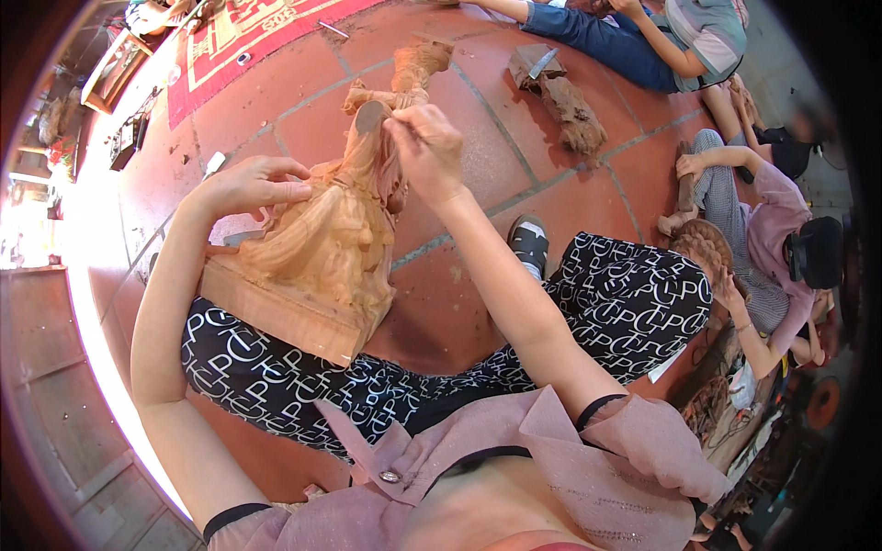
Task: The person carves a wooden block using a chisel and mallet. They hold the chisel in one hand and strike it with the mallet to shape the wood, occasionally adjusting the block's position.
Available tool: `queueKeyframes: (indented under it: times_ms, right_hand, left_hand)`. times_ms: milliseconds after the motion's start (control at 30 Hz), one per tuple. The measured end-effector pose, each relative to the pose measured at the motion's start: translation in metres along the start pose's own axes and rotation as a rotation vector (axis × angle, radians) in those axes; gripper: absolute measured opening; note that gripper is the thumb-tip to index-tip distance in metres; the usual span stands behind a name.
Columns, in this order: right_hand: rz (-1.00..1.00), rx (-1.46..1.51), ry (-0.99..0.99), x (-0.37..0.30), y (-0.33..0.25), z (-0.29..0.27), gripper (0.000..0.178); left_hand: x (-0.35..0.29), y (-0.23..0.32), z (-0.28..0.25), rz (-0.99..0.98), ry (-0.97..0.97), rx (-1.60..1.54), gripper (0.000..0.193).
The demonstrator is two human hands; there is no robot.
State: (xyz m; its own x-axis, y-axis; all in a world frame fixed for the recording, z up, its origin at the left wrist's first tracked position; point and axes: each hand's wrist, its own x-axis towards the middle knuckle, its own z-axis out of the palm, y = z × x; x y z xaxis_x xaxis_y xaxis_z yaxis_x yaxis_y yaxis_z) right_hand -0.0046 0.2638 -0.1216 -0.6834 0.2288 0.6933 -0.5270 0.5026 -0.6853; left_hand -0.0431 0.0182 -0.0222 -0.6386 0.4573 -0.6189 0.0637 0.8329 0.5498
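A carved wooden statue (317, 243) in light orange-brown wood leans across my left thigh. Its square base is near me, and its narrow top points away over the floor. My left hand (262, 186) lies along the statue's left side, fingers stretched out and fingertips touching the wood. At the upper part of the carving, my right hand (427, 151) is closed in a pinch. Beside those fingertips shows a dull grey-brown oval face (373, 117); whether it is part of the statue or a separate piece, I cannot tell. What the right fingers grip is hidden.
Red floor tiles (491, 174) spread around me. A rough wood piece (571, 115) lies ahead right, with a flat pale-bladed tool (543, 62) on its end. At right, a person in pink (776, 207) handles a brown carving (703, 243). A red mat (266, 46) is far left.
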Motion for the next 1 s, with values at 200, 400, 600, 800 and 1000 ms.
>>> queueKeyframes:
  times_ms: [200, 400, 600, 800, 1000]
  right_hand:
    - [-0.025, 0.041, -0.149, -0.021, -0.018, 0.006, 0.011]
    - [-0.060, -0.098, -0.043, -0.012, 0.006, 0.009, 0.010]
    - [0.059, 0.076, -0.117, -0.031, -0.003, -0.007, 0.011]
    - [0.440, 0.406, -0.061, -0.008, 0.004, -0.013, 0.008]
    - [-0.056, -0.021, -0.053, 0.006, 0.009, -0.004, 0.010]
  left_hand:
    - [0.001, -0.003, -0.001, -0.029, -0.012, -0.006, 0.059]
    - [0.000, 0.005, -0.006, -0.055, -0.088, 0.001, 0.054]
    - [-0.001, 0.001, -0.006, -0.061, -0.072, 0.021, 0.054]
    - [-0.004, 0.002, -0.002, 0.001, 0.007, 0.027, 0.054]
    - [-0.003, 0.000, -0.003, -0.008, -0.002, 0.057, 0.054]
